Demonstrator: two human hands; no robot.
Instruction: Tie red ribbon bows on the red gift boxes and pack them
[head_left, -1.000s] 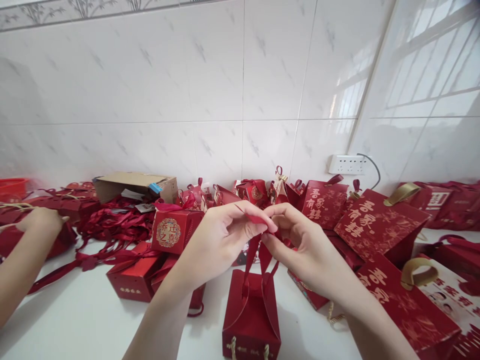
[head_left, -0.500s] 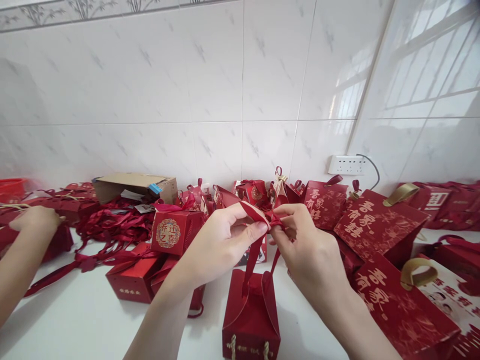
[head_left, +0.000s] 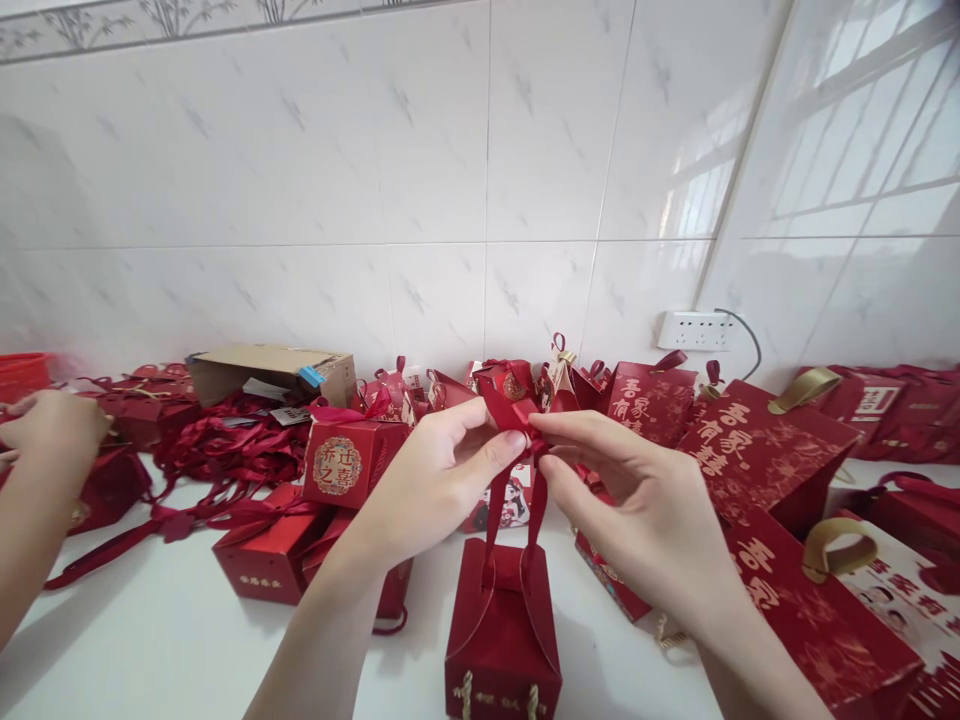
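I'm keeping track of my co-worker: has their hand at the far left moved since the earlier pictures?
Yes, a little to the left: the co-worker's hand is now farther from the cardboard box than before.

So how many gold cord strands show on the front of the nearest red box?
2: the left strand and the right strand on the box; the picture's edge may hide more.

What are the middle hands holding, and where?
The left hand pinches the red ribbon at its crossing above the small red box. The right hand touches it, grip unclear.
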